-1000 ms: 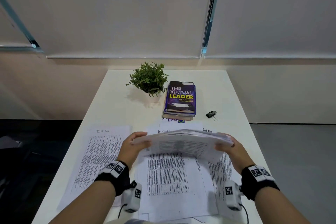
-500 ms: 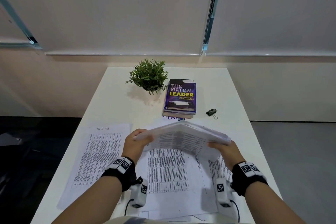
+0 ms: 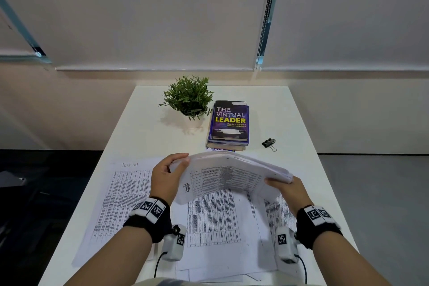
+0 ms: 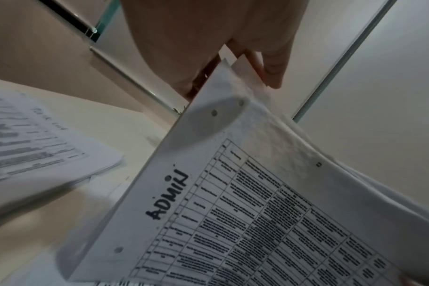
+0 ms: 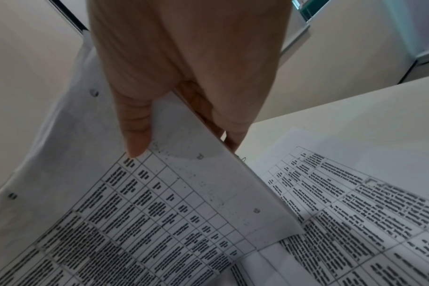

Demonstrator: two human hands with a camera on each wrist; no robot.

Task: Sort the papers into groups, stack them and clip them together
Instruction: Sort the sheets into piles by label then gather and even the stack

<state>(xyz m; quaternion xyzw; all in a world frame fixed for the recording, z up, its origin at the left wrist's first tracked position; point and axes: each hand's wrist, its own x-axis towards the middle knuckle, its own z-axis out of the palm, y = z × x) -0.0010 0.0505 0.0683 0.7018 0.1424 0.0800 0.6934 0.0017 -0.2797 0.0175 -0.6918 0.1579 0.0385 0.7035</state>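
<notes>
Nearest, spread flat on the white counter point(image 3: 299, 123): loose printed sheets point(image 3: 216, 223) under the forearms, overlapping, tables of small text on each. To the left of those, a separate sheet headed "Task list" point(image 3: 120, 195), lying flat, its right edge just beside the left wrist.

Above the loose sheets, held clear of the counter: a thick bundle of papers point(image 3: 229, 174), bowed upward in the middle, its underside sheet hanging toward the camera with printed tables and the handwritten word "ADMIN" near the left end. Left hand point(image 3: 166, 177) gripping the left end of the bundle, thumb on top, fingers curled beneath; in the left wrist view, fingertips point(image 4: 272, 67) pinching the paper edge. Right hand point(image 3: 290, 190) gripping the right end, thumb point(image 5: 135, 133) pressed along the printed face, other fingers behind the stack. Both grips closed firmly on the bundle, neither slack. Punch holes visible along the bundle's margin.

Beyond the bundle: a stack of books point(image 3: 229, 125), purple cover titled "The Virtual Leader" on top. Right of the books, well apart from the hands: a black binder clip point(image 3: 269, 143) lying on the counter. Left of the books, just beside them: a small green potted plant point(image 3: 189, 97). Farthest back: pale roller blinds point(image 3: 151, 11).
</notes>
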